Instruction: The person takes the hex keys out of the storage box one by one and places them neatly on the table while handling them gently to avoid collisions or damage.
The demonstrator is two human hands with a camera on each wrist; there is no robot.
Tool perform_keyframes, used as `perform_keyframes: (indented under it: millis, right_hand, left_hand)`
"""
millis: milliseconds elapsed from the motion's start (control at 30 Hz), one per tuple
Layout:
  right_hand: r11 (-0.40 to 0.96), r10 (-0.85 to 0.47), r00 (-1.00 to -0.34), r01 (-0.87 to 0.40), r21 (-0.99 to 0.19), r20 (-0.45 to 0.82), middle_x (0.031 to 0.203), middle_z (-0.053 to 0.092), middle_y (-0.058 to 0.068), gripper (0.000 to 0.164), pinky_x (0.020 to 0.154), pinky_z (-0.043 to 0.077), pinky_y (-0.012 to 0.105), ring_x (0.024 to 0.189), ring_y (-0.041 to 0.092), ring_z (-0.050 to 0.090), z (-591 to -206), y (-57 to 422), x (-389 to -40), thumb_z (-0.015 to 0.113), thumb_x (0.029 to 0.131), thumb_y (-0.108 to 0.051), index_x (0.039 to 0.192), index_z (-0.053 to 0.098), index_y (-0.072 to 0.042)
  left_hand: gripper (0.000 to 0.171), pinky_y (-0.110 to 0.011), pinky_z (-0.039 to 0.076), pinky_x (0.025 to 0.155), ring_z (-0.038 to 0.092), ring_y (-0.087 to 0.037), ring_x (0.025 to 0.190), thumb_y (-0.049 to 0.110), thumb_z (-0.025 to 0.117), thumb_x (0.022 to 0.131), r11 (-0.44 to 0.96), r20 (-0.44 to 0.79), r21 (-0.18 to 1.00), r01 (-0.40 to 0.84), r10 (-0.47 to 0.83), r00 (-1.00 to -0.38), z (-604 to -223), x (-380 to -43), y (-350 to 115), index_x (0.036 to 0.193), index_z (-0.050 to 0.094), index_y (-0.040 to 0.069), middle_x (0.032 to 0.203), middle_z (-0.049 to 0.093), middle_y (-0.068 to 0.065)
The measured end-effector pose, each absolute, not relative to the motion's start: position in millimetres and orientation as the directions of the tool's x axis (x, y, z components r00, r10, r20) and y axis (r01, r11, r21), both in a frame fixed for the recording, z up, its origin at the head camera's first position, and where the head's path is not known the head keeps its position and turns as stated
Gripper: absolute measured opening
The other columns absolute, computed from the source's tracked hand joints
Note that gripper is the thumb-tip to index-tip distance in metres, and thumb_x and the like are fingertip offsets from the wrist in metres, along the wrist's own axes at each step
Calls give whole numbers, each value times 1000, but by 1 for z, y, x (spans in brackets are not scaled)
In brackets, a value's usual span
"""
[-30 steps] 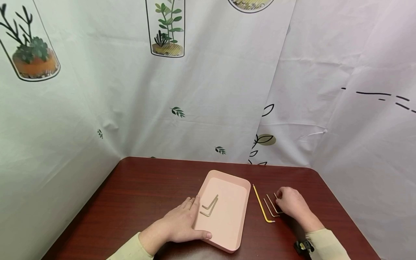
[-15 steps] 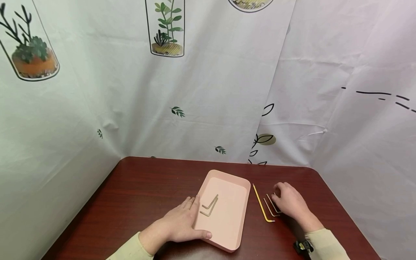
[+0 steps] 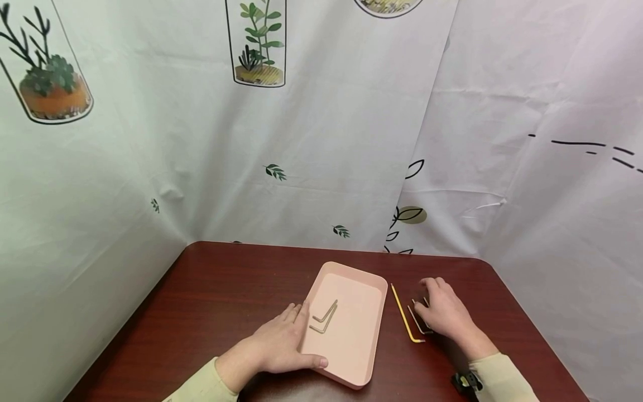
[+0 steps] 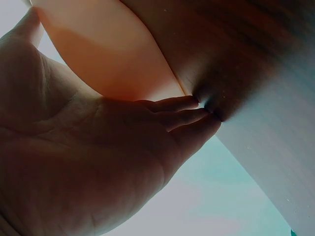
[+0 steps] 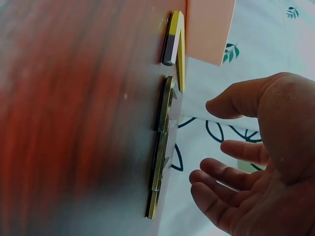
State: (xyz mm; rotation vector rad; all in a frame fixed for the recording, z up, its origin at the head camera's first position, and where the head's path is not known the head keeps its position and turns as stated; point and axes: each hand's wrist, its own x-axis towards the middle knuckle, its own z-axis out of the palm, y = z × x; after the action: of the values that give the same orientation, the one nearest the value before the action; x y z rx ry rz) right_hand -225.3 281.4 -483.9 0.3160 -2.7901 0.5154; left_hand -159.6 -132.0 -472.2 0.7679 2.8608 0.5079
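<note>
My left hand (image 3: 283, 341) rests along the left side of a pink tray (image 3: 351, 357), its fingers straight and the thumb over the rim near the front corner. Two bent metal hex keys (image 3: 322, 332) lie inside that tray. Right of it, on the table, is a yellow hex key (image 3: 402, 312) with a bare metal short end. Beside this lie several plain metal hex keys (image 3: 415, 320), partly hidden in the head view by my right hand (image 3: 446, 312). In the right wrist view that hand hovers apart from the metal keys (image 5: 166, 105), thumb and fingers spread, holding nothing.
The dark red wooden table (image 3: 236, 285) has rounded far corners. White cloth (image 3: 311, 139) printed with plants hangs behind it and on both sides. A black strap device (image 3: 467, 382) sits at my right wrist.
My right hand has risen slightly and moved a little left over the plain hex keys, its fingers spreading wider. My left hand and the tray have stayed in place.
</note>
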Motion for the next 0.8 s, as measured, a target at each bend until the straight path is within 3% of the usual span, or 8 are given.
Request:
perform_keyframes:
  millis: [800]
  right_hand:
    - [896, -256, -879, -372, -242, 403, 114, 61, 16, 56, 89, 52, 56, 105, 37, 58, -482, 257, -220, 82, 82, -18, 131, 66, 3]
  left_hand:
    - [138, -63, 40, 124, 39, -52, 159, 89, 68, 87, 816, -43, 352, 459, 504, -863, -471, -159, -132, 170, 24, -12, 168, 40, -36]
